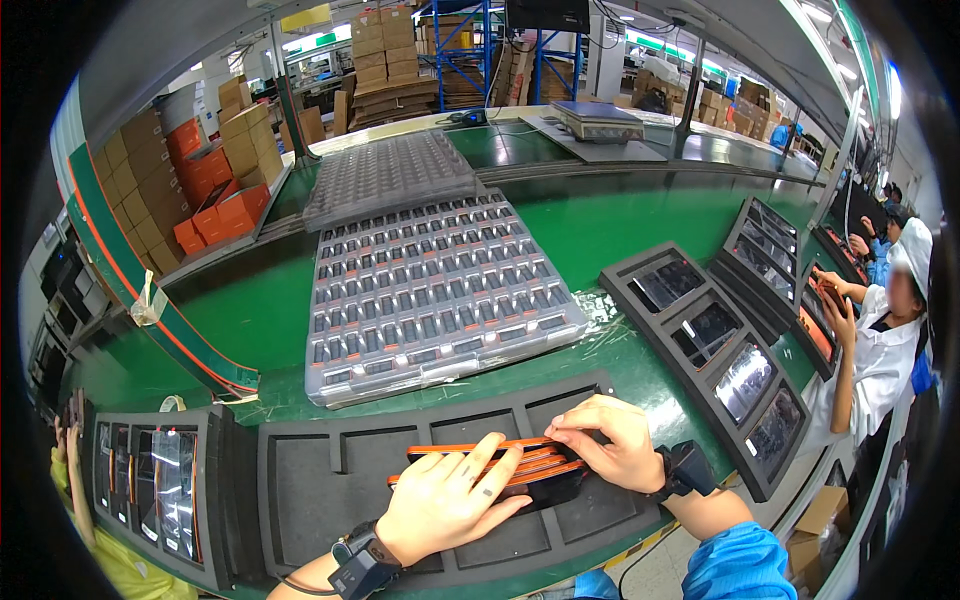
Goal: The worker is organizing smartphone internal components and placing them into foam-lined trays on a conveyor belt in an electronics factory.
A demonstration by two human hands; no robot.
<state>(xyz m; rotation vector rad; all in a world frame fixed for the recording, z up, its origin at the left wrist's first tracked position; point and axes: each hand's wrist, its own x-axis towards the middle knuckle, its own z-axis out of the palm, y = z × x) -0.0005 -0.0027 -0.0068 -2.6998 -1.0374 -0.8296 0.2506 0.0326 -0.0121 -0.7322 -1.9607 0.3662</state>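
Several flat black devices with orange edges [545,463] stand side by side on edge in a black foam tray [305,465] in front of me. My left hand [450,505] lies across their left part, fingers bent over the edges and gripping them. At the right end of the rearmost device, my right hand [612,440] is closed in a pinch, thumb and forefinger together. Whatever sits between those fingertips is too small to make out. Both wrists carry black strapped-on units. The devices' lower sides are partly hidden by my left hand.
Beyond the foam tray lies a clear plastic tray [440,290] of small dark parts, with another plastic tray [390,175] behind. Foam trays holding dark-screened devices stand at left [150,490] and right [690,325]. A co-worker in white [885,325] handles an orange-edged device at right.
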